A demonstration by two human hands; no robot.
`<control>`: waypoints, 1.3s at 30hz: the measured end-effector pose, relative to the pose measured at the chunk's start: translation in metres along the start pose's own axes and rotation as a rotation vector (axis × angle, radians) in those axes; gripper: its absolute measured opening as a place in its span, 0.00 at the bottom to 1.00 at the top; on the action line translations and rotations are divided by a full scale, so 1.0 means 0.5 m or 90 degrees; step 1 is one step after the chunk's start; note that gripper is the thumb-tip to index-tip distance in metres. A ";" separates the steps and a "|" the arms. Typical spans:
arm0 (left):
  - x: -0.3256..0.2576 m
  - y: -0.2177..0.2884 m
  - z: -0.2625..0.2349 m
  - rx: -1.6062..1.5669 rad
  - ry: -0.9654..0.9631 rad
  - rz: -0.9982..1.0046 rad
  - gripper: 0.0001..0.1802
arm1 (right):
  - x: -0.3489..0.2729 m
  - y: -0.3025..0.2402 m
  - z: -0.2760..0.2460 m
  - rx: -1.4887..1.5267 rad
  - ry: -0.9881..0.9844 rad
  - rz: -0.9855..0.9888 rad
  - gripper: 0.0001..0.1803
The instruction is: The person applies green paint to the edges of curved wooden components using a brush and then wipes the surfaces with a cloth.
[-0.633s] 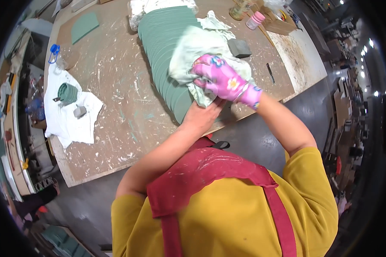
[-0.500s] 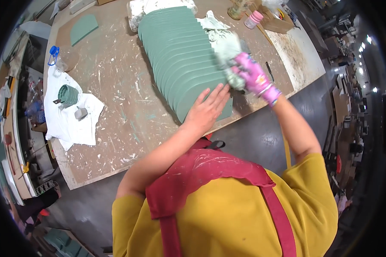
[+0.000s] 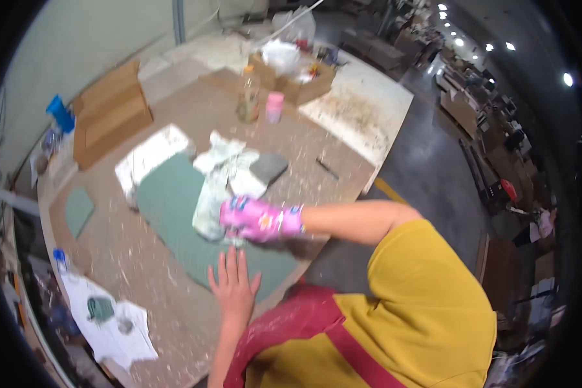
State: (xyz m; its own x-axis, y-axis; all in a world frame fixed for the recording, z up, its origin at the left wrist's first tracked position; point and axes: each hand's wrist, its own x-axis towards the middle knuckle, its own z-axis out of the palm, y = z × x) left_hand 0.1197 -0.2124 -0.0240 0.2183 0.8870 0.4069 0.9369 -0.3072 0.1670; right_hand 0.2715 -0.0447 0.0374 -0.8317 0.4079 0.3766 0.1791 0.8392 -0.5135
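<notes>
A row of overlapping thin green panels (image 3: 171,194) lies on the brown, paint-flecked table (image 3: 126,252). My left hand (image 3: 231,284) is bare and rests flat on the panels' near part, its fingers spread. Over the panels' right side, my right hand (image 3: 258,218), in a pink patterned glove, grips a pale, crumpled rag (image 3: 208,205). Its fingertips are partly hidden by the rag. More of the pale cloth is bunched just beyond, beside a grey block (image 3: 268,168). Motion blurs the whole picture a little.
A white wrapped bundle (image 3: 152,155) lies at the panels' far end. Beyond stand a bottle (image 3: 247,97), a pink-capped jar (image 3: 274,108) and cardboard boxes (image 3: 113,119). At left, a green pot (image 3: 100,309) sits on white cloth (image 3: 136,339). A dark pen-like stick (image 3: 327,169) lies right.
The view has swung, showing more of the table's far side. My right hand has moved with the rag from the panels' right edge onto them. My left hand still lies flat, fingers now spread wider.
</notes>
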 end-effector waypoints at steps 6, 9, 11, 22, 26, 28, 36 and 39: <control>-0.005 0.000 0.012 0.006 0.023 0.038 0.34 | 0.135 -0.103 0.079 -0.143 -0.246 -0.035 0.15; -0.008 0.008 -0.005 -0.011 -0.013 0.011 0.32 | 0.123 -0.073 0.105 0.219 -0.213 0.156 0.11; 0.011 0.012 -0.021 -0.055 -0.044 -0.014 0.36 | 0.054 -0.001 0.042 0.261 -0.150 0.066 0.15; -0.070 -0.029 -0.002 -0.430 0.162 -0.530 0.61 | 0.130 -0.053 -0.097 0.129 -0.141 0.349 0.13; -0.046 -0.009 0.007 -0.503 0.033 -0.547 0.68 | 0.138 -0.035 0.012 -0.037 -0.262 -0.072 0.15; -0.051 -0.003 0.010 -0.487 0.043 -0.537 0.64 | 0.168 -0.070 0.063 -0.018 -0.307 -0.148 0.13; -0.043 -0.012 -0.013 -0.781 0.081 -0.600 0.52 | 0.216 -0.073 0.112 0.127 -0.387 -0.251 0.11; -0.034 -0.011 -0.004 -0.751 0.099 -0.589 0.56 | 0.214 -0.071 0.080 -0.151 -0.304 -0.326 0.13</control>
State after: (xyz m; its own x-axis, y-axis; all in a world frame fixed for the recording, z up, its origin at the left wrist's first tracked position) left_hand 0.1104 -0.2267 -0.0300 -0.4106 0.8964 -0.1669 -0.0439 0.1634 0.9856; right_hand 0.1553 -0.0453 0.0651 -0.9702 -0.2105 0.1199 -0.2283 0.9600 -0.1621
